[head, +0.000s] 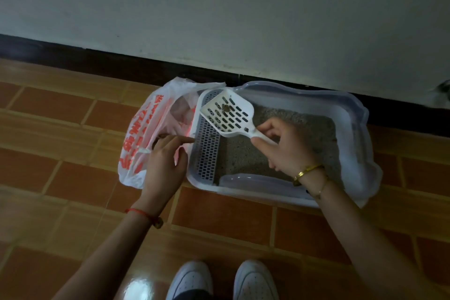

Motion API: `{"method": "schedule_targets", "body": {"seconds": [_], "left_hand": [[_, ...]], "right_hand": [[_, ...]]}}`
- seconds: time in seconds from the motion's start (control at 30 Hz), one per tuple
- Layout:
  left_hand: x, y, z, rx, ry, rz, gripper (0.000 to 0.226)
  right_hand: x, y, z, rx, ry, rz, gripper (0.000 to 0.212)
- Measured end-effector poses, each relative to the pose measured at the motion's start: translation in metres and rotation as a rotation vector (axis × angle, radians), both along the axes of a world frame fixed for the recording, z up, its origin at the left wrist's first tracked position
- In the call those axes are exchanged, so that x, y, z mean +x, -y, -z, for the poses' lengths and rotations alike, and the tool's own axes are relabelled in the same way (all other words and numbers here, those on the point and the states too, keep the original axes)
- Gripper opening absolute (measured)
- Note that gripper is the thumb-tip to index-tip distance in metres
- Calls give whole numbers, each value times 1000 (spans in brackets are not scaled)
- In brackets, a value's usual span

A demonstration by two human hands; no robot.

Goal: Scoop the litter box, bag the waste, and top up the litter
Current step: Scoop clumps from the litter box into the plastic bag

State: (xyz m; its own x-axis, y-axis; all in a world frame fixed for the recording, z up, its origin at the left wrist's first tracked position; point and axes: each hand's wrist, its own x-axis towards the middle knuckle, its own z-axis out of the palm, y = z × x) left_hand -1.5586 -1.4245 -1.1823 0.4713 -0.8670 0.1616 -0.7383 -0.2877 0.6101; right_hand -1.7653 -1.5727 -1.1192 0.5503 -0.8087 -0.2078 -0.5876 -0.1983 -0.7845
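Note:
A pale litter box (350, 114) stands on the floor against the wall, with grey litter (246, 156) inside and a perforated grate (208, 151) at its left end. My right hand (285, 146) grips the handle of a white slotted scoop (227, 114), held over the box's left end with a small brown clump (226, 108) on it. A white plastic bag (143, 134) with red print lies open just left of the box. My left hand (163, 161) pinches the bag's edge, its forefinger pointing toward the box.
Orange-brown floor tiles (219, 212) surround the box. A white wall with a dark skirting board (121, 66) runs right behind it. My two white shoes (224, 280) are at the bottom edge. A thin plastic liner (372, 168) hangs over the box's right side.

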Motion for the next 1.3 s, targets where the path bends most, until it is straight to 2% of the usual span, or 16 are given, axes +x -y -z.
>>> {"method": "schedule_targets", "body": {"seconds": [0.27, 0.53, 0.7, 0.9, 1.0, 1.13, 1.3], "left_hand": [[22, -36, -11, -16, -3, -146, 27], [31, -59, -7, -4, -50, -199, 27], [29, -60, -6, -14, -90, -191, 26], [28, -54, -4, -13, -85, -159, 25], [26, -49, -6, -19, -88, -151, 26], [21, -41, -9, -42, -72, -129, 26], [10, -21, -8, -27, -68, -91, 27]], "right_hand": [[62, -11, 16, -152, -81, -190, 17], [100, -26, 24, -555, -221, -419, 29], [101, -34, 24, -757, -246, -457, 30], [93, -33, 22, -810, -250, -438, 36], [86, -29, 15, -725, -211, -350, 30], [67, -12, 6, -328, -33, -82, 22], [21, 13, -13, -71, 17, 137, 18]]}}
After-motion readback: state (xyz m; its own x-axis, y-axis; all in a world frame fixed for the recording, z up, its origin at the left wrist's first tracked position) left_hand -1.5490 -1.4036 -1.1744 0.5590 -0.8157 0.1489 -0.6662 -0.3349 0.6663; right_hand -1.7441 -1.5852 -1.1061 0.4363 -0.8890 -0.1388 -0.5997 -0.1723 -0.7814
